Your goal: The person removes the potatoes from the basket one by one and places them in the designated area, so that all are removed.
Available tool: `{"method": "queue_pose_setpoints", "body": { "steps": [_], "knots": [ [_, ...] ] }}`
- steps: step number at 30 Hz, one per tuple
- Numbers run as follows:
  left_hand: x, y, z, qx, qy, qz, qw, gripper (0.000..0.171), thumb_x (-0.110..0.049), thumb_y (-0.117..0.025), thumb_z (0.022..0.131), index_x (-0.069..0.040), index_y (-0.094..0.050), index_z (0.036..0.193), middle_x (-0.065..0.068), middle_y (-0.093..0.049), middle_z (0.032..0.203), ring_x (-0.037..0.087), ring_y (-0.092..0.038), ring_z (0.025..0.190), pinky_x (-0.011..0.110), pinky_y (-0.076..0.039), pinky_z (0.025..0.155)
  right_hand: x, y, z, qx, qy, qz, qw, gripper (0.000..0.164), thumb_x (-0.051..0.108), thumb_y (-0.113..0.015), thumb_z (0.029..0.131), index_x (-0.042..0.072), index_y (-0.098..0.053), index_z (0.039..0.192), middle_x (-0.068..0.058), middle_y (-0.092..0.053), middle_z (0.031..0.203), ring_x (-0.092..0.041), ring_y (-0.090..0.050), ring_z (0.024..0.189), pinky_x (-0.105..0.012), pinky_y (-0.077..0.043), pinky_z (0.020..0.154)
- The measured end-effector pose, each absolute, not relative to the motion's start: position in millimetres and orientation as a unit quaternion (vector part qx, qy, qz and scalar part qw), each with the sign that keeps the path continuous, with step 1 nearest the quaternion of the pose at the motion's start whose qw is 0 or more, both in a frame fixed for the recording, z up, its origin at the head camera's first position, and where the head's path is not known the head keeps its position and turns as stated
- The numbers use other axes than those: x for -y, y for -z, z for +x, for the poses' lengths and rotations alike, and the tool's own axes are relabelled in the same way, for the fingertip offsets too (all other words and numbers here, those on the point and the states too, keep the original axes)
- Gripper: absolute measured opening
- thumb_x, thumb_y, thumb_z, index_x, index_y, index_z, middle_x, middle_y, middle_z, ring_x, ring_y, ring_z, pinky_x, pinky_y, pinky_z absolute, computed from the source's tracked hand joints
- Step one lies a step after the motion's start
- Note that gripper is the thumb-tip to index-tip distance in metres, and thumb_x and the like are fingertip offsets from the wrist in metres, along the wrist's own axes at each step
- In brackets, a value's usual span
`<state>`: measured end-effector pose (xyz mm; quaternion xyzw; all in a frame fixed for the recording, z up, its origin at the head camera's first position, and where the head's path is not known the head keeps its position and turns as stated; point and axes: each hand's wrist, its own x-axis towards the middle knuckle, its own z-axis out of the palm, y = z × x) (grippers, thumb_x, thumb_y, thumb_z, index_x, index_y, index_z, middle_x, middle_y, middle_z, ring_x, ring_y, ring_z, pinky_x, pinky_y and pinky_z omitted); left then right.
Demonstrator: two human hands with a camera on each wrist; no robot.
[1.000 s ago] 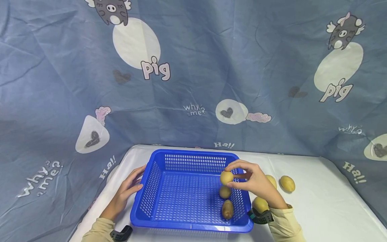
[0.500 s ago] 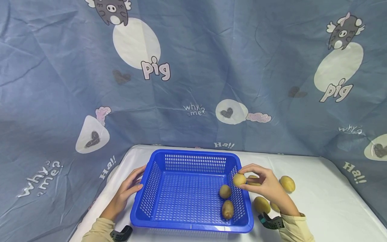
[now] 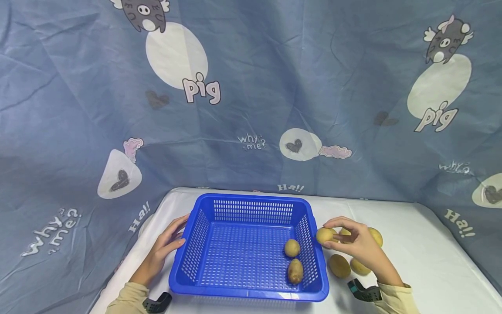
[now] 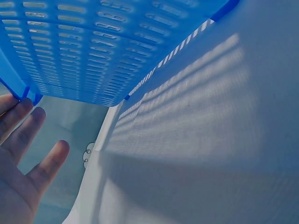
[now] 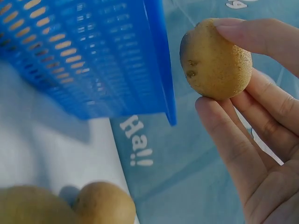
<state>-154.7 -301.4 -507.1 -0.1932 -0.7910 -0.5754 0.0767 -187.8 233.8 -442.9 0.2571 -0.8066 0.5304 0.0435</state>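
Just outside the right rim of a blue plastic basket, my right hand pinches a potato between thumb and fingers. The right wrist view shows this potato raised beside the basket's edge, with small dark eyes in its skin. Inside the basket, a round potato and a browner, longer potato lie near the right wall. My left hand touches the basket's left side with fairly straight fingers. How far those fingers reach beneath the rim is partly hidden.
Several potatoes lie on the white table right of the basket, among them a near potato and another potato under my right forearm. A patterned blue cloth hangs behind the white table.
My right hand has carried its potato rightward, from above the basket's inside across the right rim to outside it. My left hand and the two potatoes in the basket stay in place.
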Motion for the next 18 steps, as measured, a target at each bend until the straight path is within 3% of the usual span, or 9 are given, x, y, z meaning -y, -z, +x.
{"method": "queue_pose_setpoints", "body": {
  "steps": [7,13,18],
  "knots": [
    [301.3,507.7,-154.3,0.794,0.572,-0.188,0.079,0.062,-0.008,-0.047,0.098,-0.009,-0.037,0.159,0.024,-0.04,0.159,-0.01,-0.043,0.139,0.01,-0.036,0.111,-251.5,444.7,-183.4,0.839,-0.495,0.22,0.056,0.034,0.006,-0.086,0.082,0.008,-0.073,0.113,-0.004,-0.072,0.116,0.002,-0.067,0.108,-0.028,-0.064,0.084],
    [301.0,508.1,-154.3,0.796,0.569,-0.188,0.086,0.062,-0.007,-0.047,0.098,-0.008,-0.038,0.159,0.024,-0.041,0.158,-0.009,-0.044,0.138,0.011,-0.037,0.111,-268.7,451.1,-180.4,0.837,-0.498,0.219,0.06,0.035,0.001,-0.084,0.082,-0.002,-0.071,0.114,0.002,-0.072,0.114,0.003,-0.066,0.109,-0.025,-0.063,0.085],
    [300.7,507.8,-154.0,0.796,0.569,-0.187,0.085,0.062,-0.007,-0.047,0.097,-0.007,-0.038,0.159,0.025,-0.041,0.158,-0.01,-0.044,0.138,0.011,-0.037,0.111,-282.6,455.4,-177.2,0.845,-0.489,0.206,0.067,0.034,0.001,-0.084,0.083,0.002,-0.072,0.114,0.001,-0.073,0.117,0.007,-0.065,0.11,-0.021,-0.062,0.085]
  ]
}}
